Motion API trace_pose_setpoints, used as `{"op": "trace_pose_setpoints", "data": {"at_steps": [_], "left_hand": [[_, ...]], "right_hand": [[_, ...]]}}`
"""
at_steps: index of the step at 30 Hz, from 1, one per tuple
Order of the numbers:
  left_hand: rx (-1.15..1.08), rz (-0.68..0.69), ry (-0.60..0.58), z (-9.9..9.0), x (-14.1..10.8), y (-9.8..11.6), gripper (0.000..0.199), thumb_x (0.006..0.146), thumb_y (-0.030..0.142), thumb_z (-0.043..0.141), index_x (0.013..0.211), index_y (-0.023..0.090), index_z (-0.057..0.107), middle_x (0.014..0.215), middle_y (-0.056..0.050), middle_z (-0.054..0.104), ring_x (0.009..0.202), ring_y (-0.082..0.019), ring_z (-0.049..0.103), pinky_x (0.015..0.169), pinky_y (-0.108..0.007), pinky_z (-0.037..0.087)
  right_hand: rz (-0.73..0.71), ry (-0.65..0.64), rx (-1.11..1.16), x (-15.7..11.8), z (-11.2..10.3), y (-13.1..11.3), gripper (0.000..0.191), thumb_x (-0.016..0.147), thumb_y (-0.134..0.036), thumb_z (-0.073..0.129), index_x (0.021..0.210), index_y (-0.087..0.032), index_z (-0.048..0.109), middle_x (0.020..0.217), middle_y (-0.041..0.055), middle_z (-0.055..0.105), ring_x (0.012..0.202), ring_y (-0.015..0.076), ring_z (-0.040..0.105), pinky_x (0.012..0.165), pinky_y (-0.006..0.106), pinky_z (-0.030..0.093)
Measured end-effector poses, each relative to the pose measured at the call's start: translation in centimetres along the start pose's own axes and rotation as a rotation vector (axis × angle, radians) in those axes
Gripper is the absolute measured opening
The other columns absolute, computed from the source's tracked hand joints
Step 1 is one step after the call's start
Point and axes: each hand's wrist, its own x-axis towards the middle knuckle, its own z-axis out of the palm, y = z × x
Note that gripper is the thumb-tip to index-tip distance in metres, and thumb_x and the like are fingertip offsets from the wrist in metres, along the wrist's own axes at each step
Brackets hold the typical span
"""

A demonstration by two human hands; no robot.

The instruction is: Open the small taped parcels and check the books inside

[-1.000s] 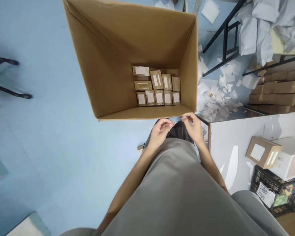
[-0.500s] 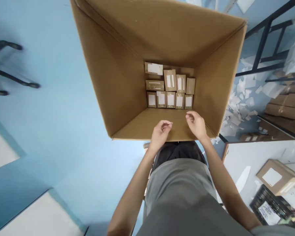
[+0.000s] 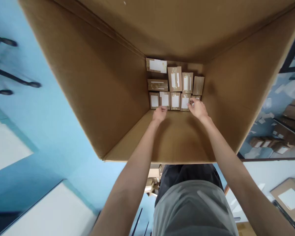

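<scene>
Inside a deep cardboard box (image 3: 118, 75), small taped cartons with white labels stand in rows on the floor. My left hand (image 3: 159, 114) is at the near edge of the front row, its loosely curled fingers by a labelled carton (image 3: 164, 98). On the right, my right hand (image 3: 198, 108) has thumb and fingers apart over the front-right carton (image 3: 197, 97), which it partly covers. Beside its thumb is another labelled carton (image 3: 185, 102). Neither hand visibly grips anything; whether the fingertips touch the cartons is hard to tell.
The big box's tall walls surround both forearms. A carton with a white label (image 3: 291, 198) sits on a white surface at lower right. Paper scraps and more cartons (image 3: 267, 142) lie beyond the box's right side. Black metal legs (image 3: 14, 77) stand on the blue floor at left.
Both hands have gone down from near the box's front rim to the front row of cartons. My view has come closer to the box. The cartons look unmoved.
</scene>
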Motion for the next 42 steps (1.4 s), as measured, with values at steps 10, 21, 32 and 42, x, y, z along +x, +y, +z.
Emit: {"op": "trace_pose_setpoints", "data": {"at_steps": [10, 21, 32, 42], "left_hand": [[0.193, 0.19, 0.073, 1.2, 17.2, -8.8, 0.053, 0.077, 0.02, 0.086, 0.128, 0.02, 0.075, 0.147, -0.022, 0.071, 0.146, -0.046, 0.065, 0.134, -0.062, 0.045], [0.749, 0.416, 0.052, -1.7, 34.0, -8.9, 0.113, 0.086, -0.016, 0.065, 0.186, 0.003, 0.017, 0.196, -0.026, 0.0, 0.182, -0.047, 0.002, 0.144, -0.071, 0.012], [0.729, 0.607, 0.05, 0.4, 38.5, -9.2, 0.071, 0.11, 0.01, 0.034, 0.179, -0.007, 0.03, 0.188, -0.028, 0.035, 0.184, -0.035, 0.008, 0.146, -0.068, -0.004], [0.717, 0.645, 0.136, -1.1, 28.2, -5.8, 0.09, 0.1, 0.016, 0.055, 0.181, -0.008, 0.022, 0.189, -0.033, 0.027, 0.182, -0.042, 0.016, 0.147, -0.069, 0.001]], "right_hand": [[-0.045, -0.229, -0.195, 14.5, 13.4, 3.8, 0.072, 0.106, -0.029, 0.074, 0.173, -0.01, 0.054, 0.182, 0.0273, 0.047, 0.167, 0.0466, 0.048, 0.138, 0.064, 0.042], [-0.12, -0.339, -0.341, 28.1, 24.7, 7.5, 0.108, 0.098, -0.027, 0.082, 0.188, -0.012, 0.024, 0.198, 0.0209, 0.0, 0.184, 0.0478, 0.003, 0.146, 0.068, 0.028], [0.048, -0.356, -0.31, 28.7, 26.8, 4.6, 0.144, 0.083, -0.082, 0.089, 0.184, 0.001, 0.027, 0.195, 0.0309, -0.002, 0.181, 0.0571, -0.001, 0.143, 0.072, 0.028], [-0.035, -0.165, -0.274, 20.0, 21.5, 0.3, 0.129, 0.101, -0.046, 0.087, 0.189, -0.007, 0.0, 0.195, 0.0262, -0.009, 0.184, 0.0432, 0.007, 0.149, 0.059, 0.018]]}}
